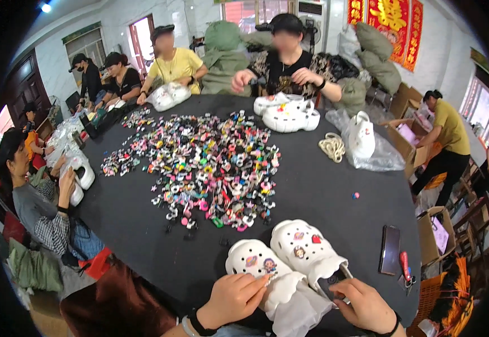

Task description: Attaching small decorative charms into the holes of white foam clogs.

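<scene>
Her left hand [232,300] pinches a charm onto the near white clog [254,264]; the right hand [365,303] grips the second clog's [307,247] heel. Both sit near the black table's [334,191] edge, the charm pile [205,163] beyond.

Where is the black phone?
In the head view, the flat black phone lies on the dark round table, right of the white foam clogs, beside the red-handled tool.

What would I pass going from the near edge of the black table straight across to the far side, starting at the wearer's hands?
Left hand and right hand → the pair of white clogs they touch → big heap of small colourful charms → another pair of white clogs → person in a black patterned top.
</scene>
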Available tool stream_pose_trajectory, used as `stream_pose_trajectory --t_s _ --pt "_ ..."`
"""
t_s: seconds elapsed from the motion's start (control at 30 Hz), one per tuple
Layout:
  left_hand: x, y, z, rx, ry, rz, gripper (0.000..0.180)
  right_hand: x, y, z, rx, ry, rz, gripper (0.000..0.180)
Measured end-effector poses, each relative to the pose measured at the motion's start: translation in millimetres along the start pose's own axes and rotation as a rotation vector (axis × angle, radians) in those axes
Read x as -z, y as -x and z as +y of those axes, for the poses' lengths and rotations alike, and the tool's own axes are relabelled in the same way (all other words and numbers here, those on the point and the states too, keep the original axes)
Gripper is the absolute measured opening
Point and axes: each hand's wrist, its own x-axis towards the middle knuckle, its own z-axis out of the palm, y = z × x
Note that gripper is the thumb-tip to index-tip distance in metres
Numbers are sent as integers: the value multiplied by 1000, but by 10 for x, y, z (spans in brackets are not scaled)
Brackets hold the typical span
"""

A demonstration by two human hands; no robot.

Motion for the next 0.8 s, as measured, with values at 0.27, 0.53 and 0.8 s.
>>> stream_pose_trajectory --t_s 0.27,0.53,0.8 --pt "25 -28 45 8 161 167 11 -232 61 -14 -424 -1679 -293 51" --pt "10 -53 47 37 217 240 8 -502 -273 -74 -735 -1830 -315 40" --pt "-47 63 113 54 224 235 8 -600 -465 -124 -861 -1565 -480 51"
